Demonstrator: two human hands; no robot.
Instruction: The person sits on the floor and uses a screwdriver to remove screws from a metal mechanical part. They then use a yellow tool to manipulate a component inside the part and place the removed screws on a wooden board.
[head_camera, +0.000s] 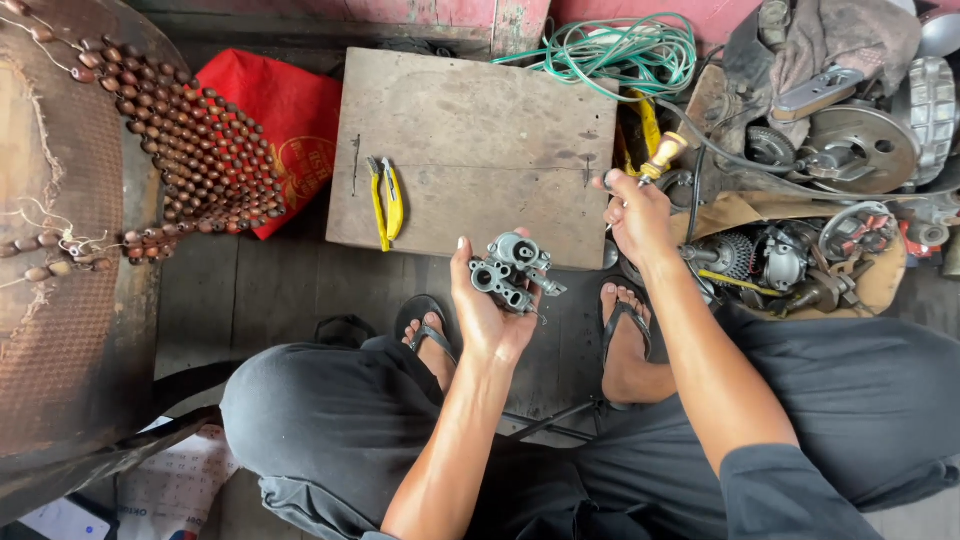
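On left palm (490, 310), carburetor (512, 272), long axis up-right

- The pliers (386, 199) lie on the wooden board (480, 130), toward its left side.
- The cloth bag (283, 120) lies left of the board.
- The coiled hose (625, 52) lies behind the board's right corner.
- The engine parts (830, 200) lie right of the board.

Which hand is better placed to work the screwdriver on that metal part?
Right, probably. The right hand grips the screwdriver, while the left hand cradles the grey metal part in its palm.
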